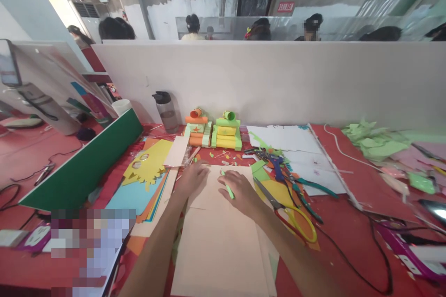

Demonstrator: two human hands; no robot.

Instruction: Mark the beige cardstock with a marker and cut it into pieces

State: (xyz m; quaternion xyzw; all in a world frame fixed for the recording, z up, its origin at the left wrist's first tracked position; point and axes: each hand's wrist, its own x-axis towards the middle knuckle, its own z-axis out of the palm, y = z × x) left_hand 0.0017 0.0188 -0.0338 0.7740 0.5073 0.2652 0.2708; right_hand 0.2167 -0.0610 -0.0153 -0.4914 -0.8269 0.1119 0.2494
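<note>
A large pale-pink sheet of paper (223, 250) lies lengthwise in front of me, with other sheets under its right edge. My left hand (194, 179) rests at its upper left edge, fingers lying on the paper and holding nothing visible. My right hand (240, 191) is over the upper right part of the sheet, closed around a slim light-green pen (228, 186), which slants across the fingers. Just right of that hand lie scissors (296, 218) with yellow handles. Beyond the sheet stand two paper tank models, one orange (198, 130) and one green and yellow (227, 132).
To the left lie a cut yellow sheet (148, 164), blue paper (135, 199) and a green board (87, 171). A water bottle (166, 111) stands by the white partition (265, 83). On the right are a blue glue gun (277, 167), teal-handled pliers (320, 187) and green scraps (372, 141).
</note>
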